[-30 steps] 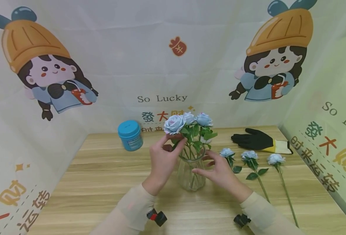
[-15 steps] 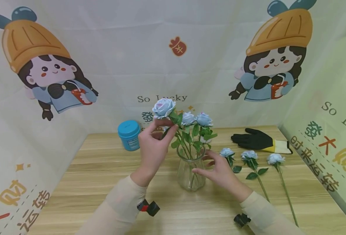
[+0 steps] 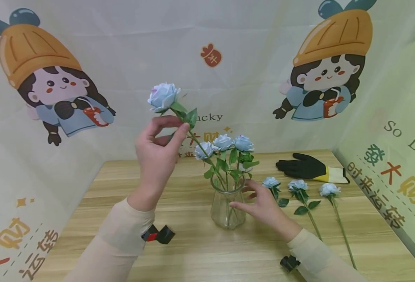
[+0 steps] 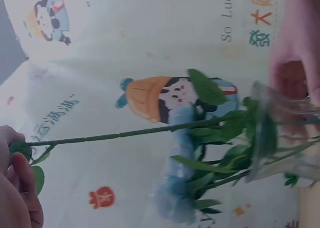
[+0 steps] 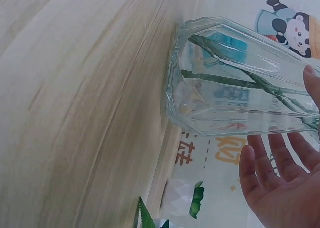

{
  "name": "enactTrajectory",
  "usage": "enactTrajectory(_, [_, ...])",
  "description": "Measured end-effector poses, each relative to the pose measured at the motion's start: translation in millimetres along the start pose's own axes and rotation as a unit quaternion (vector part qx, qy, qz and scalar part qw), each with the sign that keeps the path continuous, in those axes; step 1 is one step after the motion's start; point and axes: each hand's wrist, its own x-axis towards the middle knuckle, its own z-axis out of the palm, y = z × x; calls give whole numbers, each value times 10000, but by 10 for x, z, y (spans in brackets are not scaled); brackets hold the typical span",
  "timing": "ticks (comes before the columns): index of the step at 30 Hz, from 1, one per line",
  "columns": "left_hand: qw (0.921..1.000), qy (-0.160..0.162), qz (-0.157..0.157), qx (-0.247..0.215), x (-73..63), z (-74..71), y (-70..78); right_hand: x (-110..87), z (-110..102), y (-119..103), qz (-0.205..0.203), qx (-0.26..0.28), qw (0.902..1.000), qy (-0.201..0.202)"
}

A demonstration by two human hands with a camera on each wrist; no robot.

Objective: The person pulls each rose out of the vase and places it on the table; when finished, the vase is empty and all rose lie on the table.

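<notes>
In the head view my left hand [image 3: 159, 152] pinches the stem of a light blue rose [image 3: 163, 96] between thumb and fingers, just below its bloom. That rose is raised and leans left, its green stem [image 4: 110, 136] slanting down into the mouth of a clear glass vase [image 3: 219, 213]. Several other blue roses [image 3: 223, 141] with green leaves stand in the vase. My right hand [image 3: 264, 203] holds the vase at its right side, thumb across the front and fingers at the neck. In the right wrist view crossing stems [image 5: 235, 80] show through the glass.
Three blue roses [image 3: 298, 185] lie on the wooden table [image 3: 190, 250] to the right. Behind them is a black work glove [image 3: 302, 166] with a yellow and white cuff. A blue jar [image 5: 227, 45] shows through the vase; my left hand hides it in the head view.
My left hand has lifted the rose up and to the left, drawing more of its stem out of the vase. Another bloom has come into sight behind it. My right hand stays at the vase.
</notes>
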Motion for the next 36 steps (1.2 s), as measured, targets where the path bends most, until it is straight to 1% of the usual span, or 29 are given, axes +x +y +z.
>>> enactTrajectory(2, [9998, 129, 133, 100, 51, -52, 73, 1, -2, -8, 13, -23, 10000, -17])
enactTrajectory(5, [9988, 257, 224, 343, 102, -138, 160, -2, -5, -15, 46, -62, 10000, -35])
enactTrajectory(8, [9976, 266, 263, 587, 129, -228, 208, -2, -4, -19, 75, -98, 9999, -35])
enactTrajectory(12, [9945, 91, 158, 1027, 135, -343, 204, 0, -2, -21, 98, -97, 9999, -31])
enactTrajectory(15, [9904, -86, -97, 1377, 111, -421, 149, 1, -3, -18, 139, -107, 9998, -13])
enactTrajectory(19, [9839, -250, -603, 1661, 33, -524, 25, 0, -7, -18, 126, -133, 9998, 15])
enactTrajectory(22, [9770, -375, -953, 1871, -57, -595, -109, -3, -12, -26, 114, -122, 9999, 0])
enactTrajectory(26, [9651, -656, -1287, 2184, -194, -663, -346, -10, -19, -32, 163, -107, 9998, -37])
enactTrajectory(29, [9560, -915, -1560, 2309, -299, -697, -551, -10, -23, -39, 192, -99, 9998, -54])
enactTrajectory(33, [9413, -1232, -2084, 2354, -437, -726, -801, -11, -26, -46, 210, -90, 9997, -69])
enactTrajectory(35, [9335, -1362, -2347, 2342, -504, -731, -905, -13, -27, -44, 209, -101, 9997, -66])
enactTrajectory(36, [9311, -1424, -2426, 2320, -533, -731, -949, -13, -27, -43, 201, -101, 9997, -66])
